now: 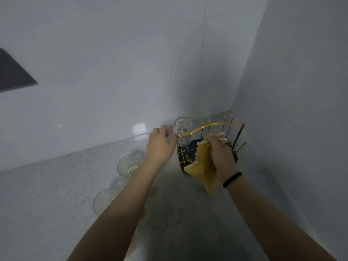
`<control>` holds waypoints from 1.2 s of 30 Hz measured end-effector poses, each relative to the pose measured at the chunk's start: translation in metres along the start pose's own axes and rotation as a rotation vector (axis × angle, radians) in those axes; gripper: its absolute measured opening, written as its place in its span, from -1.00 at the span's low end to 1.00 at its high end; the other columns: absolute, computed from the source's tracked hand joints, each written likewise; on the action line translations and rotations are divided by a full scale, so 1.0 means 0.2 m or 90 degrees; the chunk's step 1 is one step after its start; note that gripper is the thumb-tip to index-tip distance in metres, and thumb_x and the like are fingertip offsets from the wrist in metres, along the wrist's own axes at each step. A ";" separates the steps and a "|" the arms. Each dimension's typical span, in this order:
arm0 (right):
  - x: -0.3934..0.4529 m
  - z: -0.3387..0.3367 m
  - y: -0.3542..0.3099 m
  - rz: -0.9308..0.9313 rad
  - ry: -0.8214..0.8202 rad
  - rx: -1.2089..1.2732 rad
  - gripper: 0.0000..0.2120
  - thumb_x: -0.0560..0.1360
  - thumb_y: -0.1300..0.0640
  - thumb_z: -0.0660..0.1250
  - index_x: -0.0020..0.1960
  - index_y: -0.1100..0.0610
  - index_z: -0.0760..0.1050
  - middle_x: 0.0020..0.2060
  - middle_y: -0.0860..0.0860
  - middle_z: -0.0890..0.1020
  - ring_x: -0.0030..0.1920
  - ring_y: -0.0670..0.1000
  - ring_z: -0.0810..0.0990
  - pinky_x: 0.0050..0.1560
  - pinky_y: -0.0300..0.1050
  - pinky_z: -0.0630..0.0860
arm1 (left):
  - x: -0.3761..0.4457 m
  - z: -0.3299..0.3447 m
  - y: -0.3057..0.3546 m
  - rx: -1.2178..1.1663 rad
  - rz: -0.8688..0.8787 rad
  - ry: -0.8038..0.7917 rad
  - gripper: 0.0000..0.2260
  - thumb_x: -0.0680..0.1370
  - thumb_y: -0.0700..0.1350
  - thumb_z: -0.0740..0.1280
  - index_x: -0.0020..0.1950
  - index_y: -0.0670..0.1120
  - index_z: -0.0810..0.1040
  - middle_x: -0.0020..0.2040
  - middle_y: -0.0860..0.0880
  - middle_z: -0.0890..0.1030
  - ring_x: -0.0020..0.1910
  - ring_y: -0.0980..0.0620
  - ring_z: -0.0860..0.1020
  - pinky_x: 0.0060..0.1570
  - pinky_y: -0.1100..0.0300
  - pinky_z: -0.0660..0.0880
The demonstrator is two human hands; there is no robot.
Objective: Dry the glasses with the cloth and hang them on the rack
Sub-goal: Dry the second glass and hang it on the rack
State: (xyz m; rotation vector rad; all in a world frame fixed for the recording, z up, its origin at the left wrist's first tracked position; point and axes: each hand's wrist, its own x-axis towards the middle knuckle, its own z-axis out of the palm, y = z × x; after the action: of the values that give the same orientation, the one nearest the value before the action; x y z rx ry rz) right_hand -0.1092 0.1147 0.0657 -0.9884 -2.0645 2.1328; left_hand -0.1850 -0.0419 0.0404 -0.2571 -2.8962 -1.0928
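A gold wire rack (pixel 212 127) on a dark base stands in the counter's back right corner. A clear ribbed glass (pixel 182 127) sits upside down at the rack's left end, and my left hand (pixel 160 146) touches its side with the fingertips. My right hand (pixel 221 155) is closed on a yellow cloth (pixel 204 167) that hangs down in front of the rack. Two more clear glasses (pixel 128 165) (pixel 103 200) lie on the counter to the left, partly hidden by my left forearm.
The grey speckled counter (pixel 56 194) runs to a white wall behind and another white wall on the right, closing off the corner. A dark panel (pixel 13 72) shows at the far left on the wall.
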 end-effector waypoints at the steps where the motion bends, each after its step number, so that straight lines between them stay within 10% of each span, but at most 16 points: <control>1: -0.04 0.01 0.03 0.014 -0.005 -0.001 -0.64 0.50 -0.17 0.17 0.00 0.10 0.52 -0.26 0.00 0.52 -0.22 -0.05 0.48 -0.26 -0.16 0.33 | -0.07 -0.02 -0.03 0.004 0.008 -0.022 -0.74 0.58 0.05 0.27 0.16 -0.08 0.53 0.08 -0.06 0.53 0.08 -0.01 0.49 -0.05 0.18 0.39; 10: -0.28 0.11 0.24 0.083 0.024 -0.007 -0.64 0.48 -0.27 0.11 0.02 0.02 0.32 -0.22 -0.09 0.41 -0.23 -0.07 0.36 0.01 -0.04 0.25 | -0.50 -0.12 -0.37 0.259 -0.044 -0.302 -0.17 0.42 0.26 0.39 0.56 0.04 0.08 0.57 -0.06 0.08 0.54 -0.12 0.04 0.45 -0.13 -0.01; 18: -0.42 0.11 0.35 0.133 0.034 0.016 -0.34 0.47 -0.33 0.06 0.38 0.11 0.24 0.27 0.12 0.41 0.23 0.16 0.39 0.34 0.12 0.24 | -0.51 -0.06 -0.51 0.276 -0.071 -0.278 -0.16 0.38 0.16 0.49 0.54 0.08 0.13 0.43 -0.20 0.31 0.41 -0.22 0.28 0.39 -0.08 0.24; 27: -0.54 0.01 0.37 0.162 -0.005 0.146 -0.18 0.39 -0.37 0.08 0.46 0.13 0.12 0.42 0.15 0.29 0.38 0.17 0.30 0.40 0.18 0.21 | -0.53 -0.14 -0.38 -0.059 -0.045 -0.158 -0.19 0.33 0.02 0.58 0.48 0.04 0.26 0.30 -0.11 0.42 0.22 -0.06 0.50 0.13 0.10 0.48; 33: -0.68 0.02 0.28 -0.048 -0.084 0.101 -0.15 0.27 -0.35 -0.01 0.38 0.19 0.23 0.34 0.23 0.37 0.32 0.21 0.37 0.36 0.26 0.25 | -0.59 -0.30 -0.04 -0.463 -0.069 -0.180 -0.09 0.24 0.07 0.59 0.47 0.15 0.17 0.08 0.07 0.58 0.04 0.11 0.61 -0.07 0.25 0.55; 36: -0.71 0.08 0.25 -0.131 -0.109 0.061 -0.29 0.25 -0.38 -0.01 0.24 0.02 0.32 0.18 0.06 0.47 0.18 0.06 0.48 0.25 0.10 0.40 | -0.64 -0.29 0.11 -0.666 -0.095 -0.189 -0.42 0.29 0.03 0.51 0.26 0.02 0.43 -0.07 0.08 0.71 -0.05 0.08 0.68 -0.13 0.22 0.60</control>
State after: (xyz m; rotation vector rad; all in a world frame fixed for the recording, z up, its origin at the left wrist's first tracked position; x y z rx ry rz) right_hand 0.0182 0.0341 0.0791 -0.5721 -2.0095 2.2514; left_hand -0.0568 -0.0817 0.0877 -0.2256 -2.2434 -2.6883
